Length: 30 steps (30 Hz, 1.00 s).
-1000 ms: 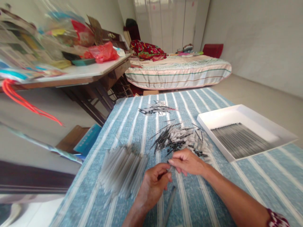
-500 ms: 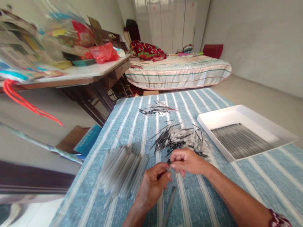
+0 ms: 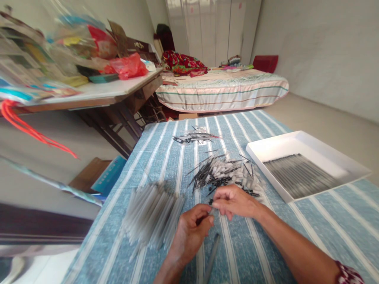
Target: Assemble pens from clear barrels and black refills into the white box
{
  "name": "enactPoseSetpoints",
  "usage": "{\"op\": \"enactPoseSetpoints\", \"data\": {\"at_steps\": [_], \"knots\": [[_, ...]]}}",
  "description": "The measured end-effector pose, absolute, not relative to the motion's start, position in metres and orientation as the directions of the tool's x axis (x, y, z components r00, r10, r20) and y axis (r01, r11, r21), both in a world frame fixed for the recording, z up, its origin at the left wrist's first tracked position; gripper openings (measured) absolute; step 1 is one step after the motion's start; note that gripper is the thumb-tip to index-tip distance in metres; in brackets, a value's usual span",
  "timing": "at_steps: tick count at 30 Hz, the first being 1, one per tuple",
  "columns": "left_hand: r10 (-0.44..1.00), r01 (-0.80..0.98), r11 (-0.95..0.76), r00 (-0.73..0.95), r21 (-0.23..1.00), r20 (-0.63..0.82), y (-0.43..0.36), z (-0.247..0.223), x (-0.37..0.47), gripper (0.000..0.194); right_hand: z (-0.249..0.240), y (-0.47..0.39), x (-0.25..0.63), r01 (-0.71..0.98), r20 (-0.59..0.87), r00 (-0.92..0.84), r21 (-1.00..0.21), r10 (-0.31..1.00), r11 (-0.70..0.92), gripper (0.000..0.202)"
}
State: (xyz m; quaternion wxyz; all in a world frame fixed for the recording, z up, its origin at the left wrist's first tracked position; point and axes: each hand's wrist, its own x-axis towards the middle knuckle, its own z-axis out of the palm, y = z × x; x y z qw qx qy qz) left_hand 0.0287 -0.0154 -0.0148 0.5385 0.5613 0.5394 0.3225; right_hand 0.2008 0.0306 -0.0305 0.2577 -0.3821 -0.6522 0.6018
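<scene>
My left hand (image 3: 194,227) is closed in a pinch, a small grey translucent piece (image 3: 211,212) showing at its fingertips. My right hand (image 3: 233,202) meets it there, thumb and fingers pinched on the same piece; its kind is too small to make out. Below the hands, one grey tube (image 3: 211,258) lies on the striped cloth. Left of my left hand is a thick bundle of translucent grey tubes (image 3: 154,215). Just beyond my right hand spreads a loose heap of small black and clear plastic parts (image 3: 225,171).
A white box (image 3: 280,179) on the right holds a row of grey sticks (image 3: 299,175). Farther back lies a smaller pile of thin dark pieces (image 3: 195,136). A cluttered side table (image 3: 118,92) stands at left, with red cords (image 3: 38,132) hanging down. A bed (image 3: 222,92) is behind.
Both hands stay almost in place, still pinched together at the small piece. The view has shifted very slightly; the piles and box look the same.
</scene>
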Motion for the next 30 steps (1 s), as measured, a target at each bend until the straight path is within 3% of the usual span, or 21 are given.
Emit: {"op": "enactPoseSetpoints", "data": {"at_steps": [6,13,24,30], "knots": [[0.983,0.447,-0.037,0.179,0.894,-0.049,-0.016,-0.020,0.028,0.007,-0.033,0.030,0.196,0.233,-0.143,-0.540,-0.972,0.829,-0.015,0.038],[0.953,0.519,-0.124,0.301,0.846,-0.045,-0.011,-0.006,0.021,0.017,-0.030,0.032,0.197,0.209,-0.102,-0.491,-0.978,0.865,0.003,0.042],[0.964,0.564,-0.109,0.260,0.819,-0.051,-0.011,-0.008,0.017,0.009,-0.036,0.032,0.193,0.212,-0.105,-0.483,-0.977,0.869,-0.001,0.041],[0.983,0.475,0.047,0.135,0.879,-0.126,-0.010,-0.002,0.018,0.014,-0.023,0.039,0.208,0.194,-0.037,-0.438,-0.980,0.898,0.054,0.038]]}}
